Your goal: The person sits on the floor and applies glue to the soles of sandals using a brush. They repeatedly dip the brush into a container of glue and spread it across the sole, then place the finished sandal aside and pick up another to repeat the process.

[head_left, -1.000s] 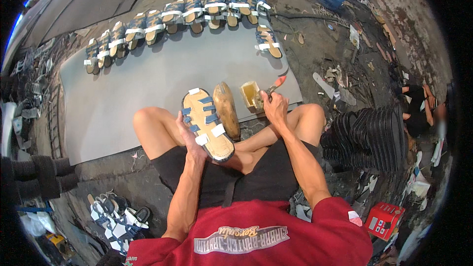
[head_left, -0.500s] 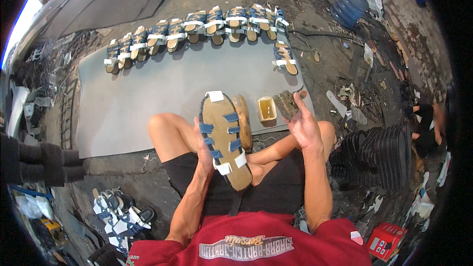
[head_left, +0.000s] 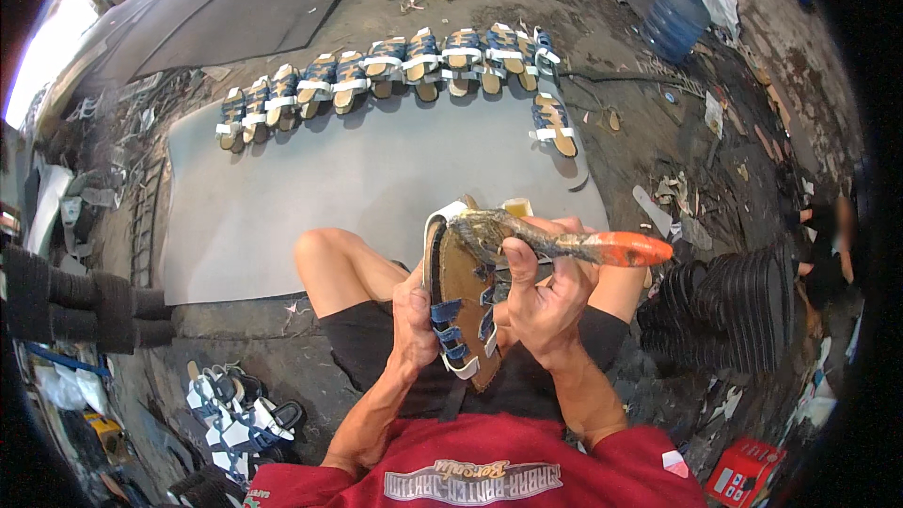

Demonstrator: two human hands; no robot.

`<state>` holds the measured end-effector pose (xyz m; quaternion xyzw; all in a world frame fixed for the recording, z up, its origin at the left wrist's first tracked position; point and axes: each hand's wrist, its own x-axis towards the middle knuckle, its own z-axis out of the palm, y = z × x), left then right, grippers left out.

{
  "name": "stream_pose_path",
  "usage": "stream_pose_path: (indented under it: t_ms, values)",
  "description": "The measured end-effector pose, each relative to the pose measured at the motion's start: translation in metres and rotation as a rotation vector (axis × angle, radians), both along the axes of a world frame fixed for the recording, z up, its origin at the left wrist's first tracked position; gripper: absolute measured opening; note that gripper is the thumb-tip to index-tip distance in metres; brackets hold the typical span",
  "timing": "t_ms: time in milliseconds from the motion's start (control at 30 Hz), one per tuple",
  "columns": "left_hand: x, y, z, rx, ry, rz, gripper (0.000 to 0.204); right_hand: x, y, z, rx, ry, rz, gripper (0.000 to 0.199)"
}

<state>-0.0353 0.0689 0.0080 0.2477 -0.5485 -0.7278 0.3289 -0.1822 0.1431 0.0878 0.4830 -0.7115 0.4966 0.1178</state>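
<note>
My left hand (head_left: pixel 412 320) grips the edge of a sandal upper (head_left: pixel 460 284), tilted over my lap. The upper has a tan insole, blue straps and white tabs. My right hand (head_left: pixel 548 306) is closed around a brush (head_left: pixel 588 246) with a worn orange handle end. The brush's crusted, dark head lies over the upper's far end, where a white strap shows. Just beyond, mostly hidden by the brush and right hand, stands a small white tub (head_left: pixel 516 207) with yellowish contents.
Several similar sandal uppers (head_left: pixel 384 64) line the far edge of a grey sheet (head_left: pixel 310 183). Another pile of uppers (head_left: pixel 235 414) lies at lower left. Stacked black soles (head_left: pixel 724 306) stand at right, near a red box (head_left: pixel 743 472). Large blue water bottles (head_left: pixel 677 19) sit far right.
My right hand has swung the brush inward from beside the tub onto the upper's far end. My left hand has turned the upper and moved slightly right.
</note>
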Motion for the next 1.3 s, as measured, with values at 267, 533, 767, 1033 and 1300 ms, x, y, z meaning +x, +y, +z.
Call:
stream_pose_path:
  t_ms: [267,533,767,1033,1300]
  values:
    - [0.002,-0.009,0.0,-0.094,0.017,0.065,0.098,0.009,0.014,0.013,-0.014,-0.084,0.079,0.018]
    - [0.01,-0.011,-0.001,-0.19,-0.006,0.115,0.093,0.01,0.017,0.012,0.038,-0.042,0.154,0.016]
    - [0.011,-0.005,0.0,-0.01,0.033,0.152,0.103,0.012,0.007,0.014,0.126,0.108,0.182,0.015]
    - [0.013,-0.004,0.001,0.007,0.082,0.078,0.109,0.014,0.001,0.01,-0.033,-0.038,0.127,0.014]
    - [0.029,0.01,-0.037,0.51,0.569,0.122,0.095,0.005,-0.006,0.012,-0.105,-0.344,-0.07,0.016]
